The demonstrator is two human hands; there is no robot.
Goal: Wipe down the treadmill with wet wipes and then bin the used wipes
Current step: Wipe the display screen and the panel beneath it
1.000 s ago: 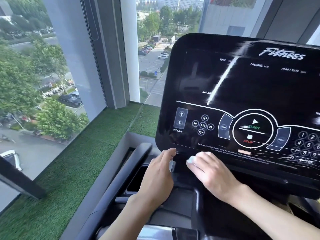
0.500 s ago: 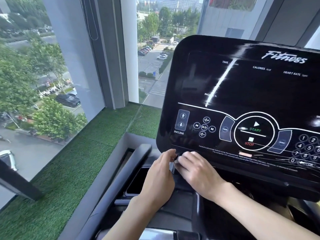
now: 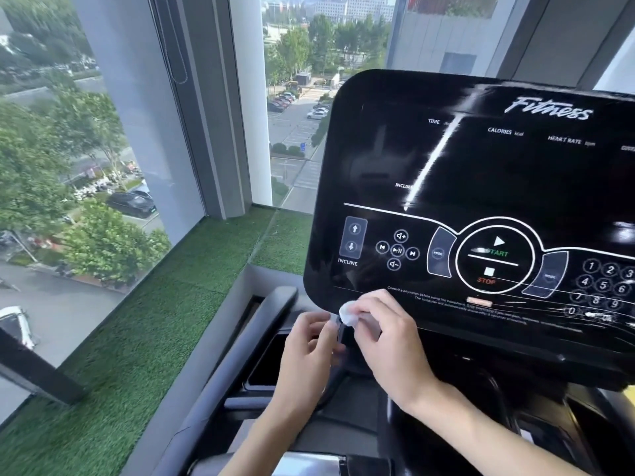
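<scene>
At the lower left corner of the console (image 3: 481,173), the right hand (image 3: 388,341) has its grip clamped on a balled wipe (image 3: 347,312); the panel stretches rightward. The left hand (image 3: 305,355) curls just beside; its grip I cannot tell.

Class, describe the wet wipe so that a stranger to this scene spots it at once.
Find the big glossy black treadmill console with white button markings. At its lower left edge, the right hand grips a small crumpled white wet wipe. Unlike the hard black plastic around it, it is soft and white.
</scene>
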